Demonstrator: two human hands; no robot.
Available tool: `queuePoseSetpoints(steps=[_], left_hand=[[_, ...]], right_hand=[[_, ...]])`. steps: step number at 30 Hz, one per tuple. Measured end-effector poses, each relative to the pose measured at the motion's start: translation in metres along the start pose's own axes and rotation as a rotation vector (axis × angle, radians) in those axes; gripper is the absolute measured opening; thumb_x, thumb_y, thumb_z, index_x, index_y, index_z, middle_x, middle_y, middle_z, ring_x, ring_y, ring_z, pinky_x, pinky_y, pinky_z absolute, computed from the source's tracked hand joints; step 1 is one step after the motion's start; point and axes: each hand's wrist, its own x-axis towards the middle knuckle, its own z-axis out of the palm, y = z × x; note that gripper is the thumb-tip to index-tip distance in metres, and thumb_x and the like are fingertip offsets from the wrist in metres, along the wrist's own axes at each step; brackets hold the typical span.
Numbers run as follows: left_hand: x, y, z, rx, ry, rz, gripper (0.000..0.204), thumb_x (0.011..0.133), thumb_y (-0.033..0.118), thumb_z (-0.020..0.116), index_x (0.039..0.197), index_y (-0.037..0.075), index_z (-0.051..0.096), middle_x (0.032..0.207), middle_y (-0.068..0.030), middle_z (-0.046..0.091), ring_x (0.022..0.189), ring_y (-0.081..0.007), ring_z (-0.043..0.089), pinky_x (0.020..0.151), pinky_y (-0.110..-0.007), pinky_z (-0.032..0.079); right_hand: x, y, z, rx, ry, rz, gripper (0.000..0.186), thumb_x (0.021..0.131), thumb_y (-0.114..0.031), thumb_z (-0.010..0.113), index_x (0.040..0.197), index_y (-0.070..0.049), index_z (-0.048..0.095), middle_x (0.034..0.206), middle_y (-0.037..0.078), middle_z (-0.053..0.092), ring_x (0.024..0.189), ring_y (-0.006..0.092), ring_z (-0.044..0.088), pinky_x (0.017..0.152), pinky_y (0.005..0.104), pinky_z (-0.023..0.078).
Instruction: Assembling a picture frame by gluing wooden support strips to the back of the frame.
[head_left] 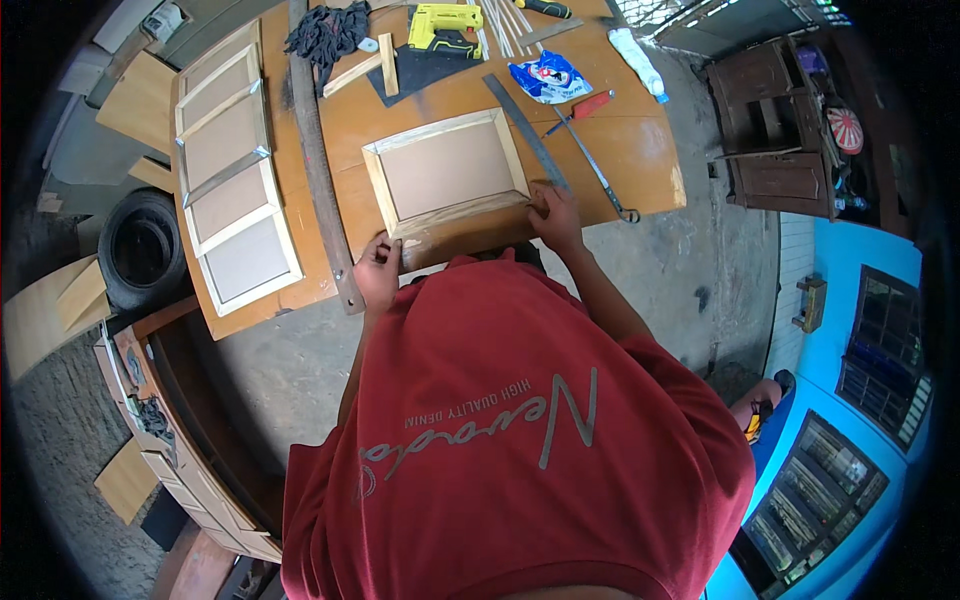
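A small rectangular wooden frame (450,222) with a flat beige panel inside lies on the wooden table near its front edge, tilted slightly. My left hand (376,270) is closed at its near left corner, fingertips against the wood. At the near right corner my right hand (555,215) grips the frame, thumb and fingers bent around the edge. The undersides of both hands' grips are hidden. Close beyond the right hand lies a metal ruler (525,130), beside a red-handled tool (592,104) and a thin metal rod with a hooked end (600,175).
Left of a long dark wooden bar (318,150) lies a long divided frame (222,150). Further back are a yellow staple gun (443,27), dark cloth (328,38), a blue-white packet (550,77) and a white bottle (637,62). A tyre (142,250) stands left of the table (640,150).
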Motion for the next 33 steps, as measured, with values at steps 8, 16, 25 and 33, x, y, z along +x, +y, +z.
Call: queuePoseSetpoints(steps=[8, 16, 25, 33], left_hand=[[0.002, -0.002, 0.0, 0.019, 0.011, 0.01, 0.024, 0.091, 0.017, 0.081, 0.11, 0.002, 0.077, 0.069, -0.001, 0.065, 0.062, -0.0077, 0.056, 0.059, -0.028, 0.048], [0.002, -0.008, 0.001, 0.015, 0.012, -0.017, 0.026, 0.089, 0.018, 0.083, 0.11, 0.003, 0.078, 0.07, -0.0012, 0.066, 0.063, -0.0082, 0.056, 0.061, -0.028, 0.049], [-0.003, 0.004, -0.001, 0.089, 0.025, 0.05, 0.025, 0.092, 0.018, 0.08, 0.112, 0.003, 0.078, 0.071, -0.0037, 0.065, 0.061, -0.0094, 0.056, 0.06, -0.029, 0.049], [-0.004, 0.007, -0.002, 0.12, 0.021, 0.062, 0.028, 0.092, 0.019, 0.081, 0.116, 0.005, 0.078, 0.07, -0.0039, 0.065, 0.061, -0.01, 0.056, 0.06, -0.029, 0.05]], right_hand=[[0.007, 0.005, 0.001, 0.139, 0.02, 0.026, 0.034, 0.081, -0.012, 0.078, 0.114, -0.004, 0.073, 0.11, 0.018, 0.071, 0.104, 0.0383, 0.068, 0.091, 0.0457, 0.056], [0.01, 0.009, 0.001, 0.151, -0.033, 0.065, 0.029, 0.084, -0.012, 0.077, 0.111, -0.005, 0.075, 0.11, 0.015, 0.072, 0.106, 0.0371, 0.068, 0.093, 0.0451, 0.055], [0.01, 0.017, 0.006, 0.176, 0.01, 0.025, 0.025, 0.085, -0.012, 0.077, 0.109, -0.005, 0.077, 0.107, 0.014, 0.074, 0.104, 0.0361, 0.068, 0.093, 0.0445, 0.054], [0.01, 0.01, 0.0, 0.217, -0.004, 0.051, 0.025, 0.085, -0.011, 0.077, 0.109, -0.004, 0.077, 0.106, 0.014, 0.075, 0.102, 0.036, 0.07, 0.09, 0.0432, 0.056]])
